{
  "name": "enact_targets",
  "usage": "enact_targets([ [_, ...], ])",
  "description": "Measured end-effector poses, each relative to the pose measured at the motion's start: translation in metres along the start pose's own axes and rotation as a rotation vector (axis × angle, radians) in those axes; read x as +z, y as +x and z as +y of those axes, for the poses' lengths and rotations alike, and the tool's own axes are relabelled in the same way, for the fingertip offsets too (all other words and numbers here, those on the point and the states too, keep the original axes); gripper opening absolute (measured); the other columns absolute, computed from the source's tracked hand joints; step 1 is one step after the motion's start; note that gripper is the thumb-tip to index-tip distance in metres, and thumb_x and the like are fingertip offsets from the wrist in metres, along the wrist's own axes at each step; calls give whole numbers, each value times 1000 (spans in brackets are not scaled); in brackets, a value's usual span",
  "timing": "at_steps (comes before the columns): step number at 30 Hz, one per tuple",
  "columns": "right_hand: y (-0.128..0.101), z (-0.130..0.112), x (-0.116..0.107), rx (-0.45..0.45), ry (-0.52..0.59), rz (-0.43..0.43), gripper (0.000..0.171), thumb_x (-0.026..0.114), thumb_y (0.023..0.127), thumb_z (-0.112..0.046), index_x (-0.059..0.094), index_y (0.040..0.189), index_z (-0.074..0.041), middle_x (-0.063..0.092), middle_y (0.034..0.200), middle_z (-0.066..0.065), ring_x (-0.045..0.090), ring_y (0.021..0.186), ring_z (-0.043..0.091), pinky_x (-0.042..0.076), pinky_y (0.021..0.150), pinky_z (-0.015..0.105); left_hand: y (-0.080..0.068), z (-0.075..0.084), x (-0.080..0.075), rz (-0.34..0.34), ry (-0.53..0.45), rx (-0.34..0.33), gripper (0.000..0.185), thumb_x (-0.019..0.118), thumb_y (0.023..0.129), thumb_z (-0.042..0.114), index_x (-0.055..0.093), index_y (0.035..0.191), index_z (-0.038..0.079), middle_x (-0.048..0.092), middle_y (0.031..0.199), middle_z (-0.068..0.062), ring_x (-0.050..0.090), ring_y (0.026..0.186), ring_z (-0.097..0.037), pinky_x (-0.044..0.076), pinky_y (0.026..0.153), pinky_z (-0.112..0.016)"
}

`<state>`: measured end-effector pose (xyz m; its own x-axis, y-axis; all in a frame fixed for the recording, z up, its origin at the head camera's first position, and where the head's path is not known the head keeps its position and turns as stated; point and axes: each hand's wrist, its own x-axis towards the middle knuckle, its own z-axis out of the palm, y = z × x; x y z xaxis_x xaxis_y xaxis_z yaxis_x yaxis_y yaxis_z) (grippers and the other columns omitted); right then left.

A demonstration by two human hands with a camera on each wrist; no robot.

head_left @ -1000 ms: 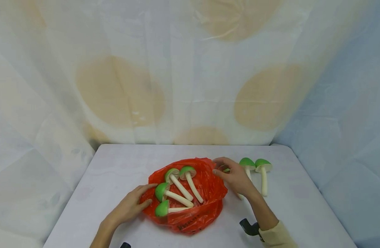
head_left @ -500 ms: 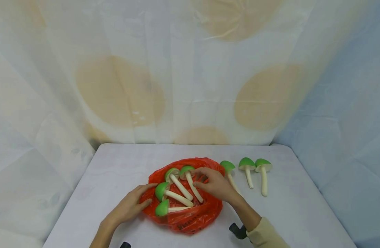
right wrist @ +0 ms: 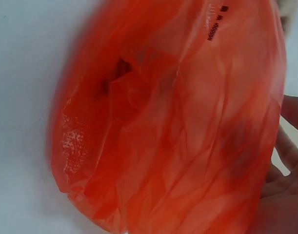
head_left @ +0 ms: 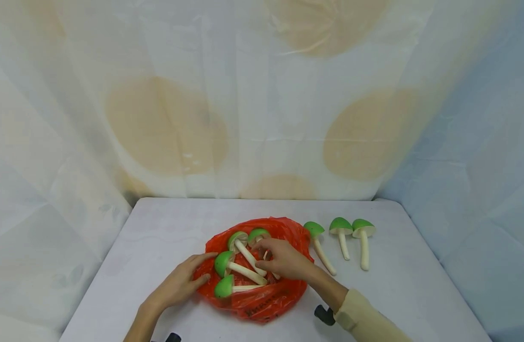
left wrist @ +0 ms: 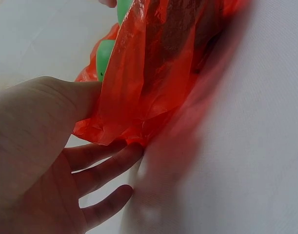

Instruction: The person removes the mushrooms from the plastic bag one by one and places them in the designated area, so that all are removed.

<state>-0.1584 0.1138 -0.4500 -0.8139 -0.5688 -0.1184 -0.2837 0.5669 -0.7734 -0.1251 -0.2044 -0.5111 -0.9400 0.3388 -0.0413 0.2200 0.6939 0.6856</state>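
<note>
Red bag (head_left: pixel 262 297): left hand (head_left: pixel 178 285) pins its edge, fingers flat (steadying). Right hand (head_left: pixel 283 259) curls around a mushroom stem (head_left: pixel 265 255), lifting.

Bare table (head_left: pixel 167 232) left of the red bag (head_left: pixel 262 299); three mushrooms (head_left: pixel 343 232) crowd its right

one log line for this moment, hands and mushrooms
left hand: holds bag edge | right hand: on mushroom in bag | three mushrooms on table

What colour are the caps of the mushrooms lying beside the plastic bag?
The caps are green, on cream-white stems; the bag is red-orange. The head view shows this best.
</note>
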Motion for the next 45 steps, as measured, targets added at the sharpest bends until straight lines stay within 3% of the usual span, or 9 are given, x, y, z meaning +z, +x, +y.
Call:
enact_targets([
  [4, 6, -1, 6, 42, 29, -43, 31, 72, 93, -19, 66, 123, -14, 63, 95, 1, 69, 65, 33, 58, 56, 32, 0, -1, -1, 3, 6, -7, 55, 71, 95, 23, 51, 144, 38, 57, 138, 6, 53, 130, -23, 44, 107, -54],
  [10, 21, -2, 17, 37, -131, -64, 31, 75, 89, -20, 68, 120, -18, 64, 93, -7, 59, 79, 10, 54, 66, 23, -1, -2, -1, 7, 5, 15, 55, 71, 95, 23, 51, 145, 36, 58, 137, 4, 54, 130, -25, 44, 106, -55],
  [13, 27, -2, 22, 23, -195, -91, 32, 77, 89, -21, 69, 119, -17, 66, 93, -8, 58, 83, 6, 52, 71, 21, -1, -2, 0, 3, 1, 15, 55, 71, 95, 23, 51, 145, 36, 57, 138, 4, 54, 130, -25, 44, 106, -55],
  [23, 33, -9, 32, 15, -341, -97, 30, 80, 86, -22, 68, 114, -21, 60, 78, -13, 55, 69, 5, 50, 61, 20, 0, -1, -1, -3, -1, 19, 56, 71, 95, 23, 50, 145, 37, 57, 137, 4, 54, 129, -25, 45, 105, -55],
  [30, 33, -14, 40, 33, -463, -99, 29, 79, 87, -27, 68, 113, -27, 58, 77, -14, 53, 65, 5, 47, 58, 20, 0, -2, -1, -5, 3, 26, 56, 70, 96, 23, 50, 146, 36, 57, 138, 4, 53, 130, -26, 44, 106, -55],
  [36, 34, -13, 44, 31, -501, -102, 23, 80, 86, -27, 69, 105, -29, 57, 75, -15, 52, 65, 6, 46, 59, 22, 0, -3, 0, -3, -3, 29, 55, 70, 96, 23, 50, 145, 36, 56, 139, 4, 52, 132, -26, 43, 106, -55],
  [45, 32, -14, 43, 24, -491, -85, 22, 77, 88, -26, 70, 108, -30, 57, 76, -15, 52, 67, 6, 46, 60, 22, -1, -2, 0, -2, -8, 36, 55, 71, 96, 22, 50, 145, 36, 57, 138, 5, 53, 131, -26, 44, 106, -55],
])
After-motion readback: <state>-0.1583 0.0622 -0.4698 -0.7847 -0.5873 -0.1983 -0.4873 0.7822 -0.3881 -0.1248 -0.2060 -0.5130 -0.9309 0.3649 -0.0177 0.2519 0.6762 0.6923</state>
